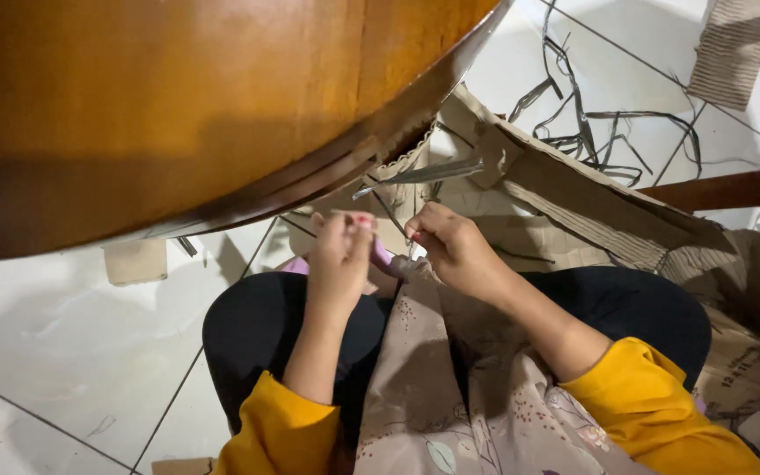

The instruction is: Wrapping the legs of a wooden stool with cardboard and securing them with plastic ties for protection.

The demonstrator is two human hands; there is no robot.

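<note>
**A:** Where do you stand right now?

**B:** You're sitting on the tiled floor [72, 352], and both your hands are raised in front of your knees, just under the rim of the round wooden counter [178, 105]. Your left hand [341, 255] is curled closed, with the fingertips pinching a small pink piece [382, 255]. Your right hand [450, 246] is curled closed too, its fingertips meeting the same spot from the other side. What exactly it grips is too small to tell.

**A:** So which step is that?

**B:** It looks like close fingertip work on that pink piece, held between the two hands over your lap. A thin grey strip [433, 171] pokes out just above them, apart from your fingers.

**A:** What does the next move call for?

**B:** My judgement: a steady pinch from the left hand while the right does the fine pulling or threading. You'll need to keep the piece high enough to see, because the counter shades it.

**A:** And around you?

**B:** A patterned grey-brown cloth [450, 396] drapes over your lap. Torn corrugated cardboard [591, 202] lies to your right, and dark loose strips [591, 132] are scattered on the white tiles beyond. A wooden chair leg [732, 186] crosses there.
</note>
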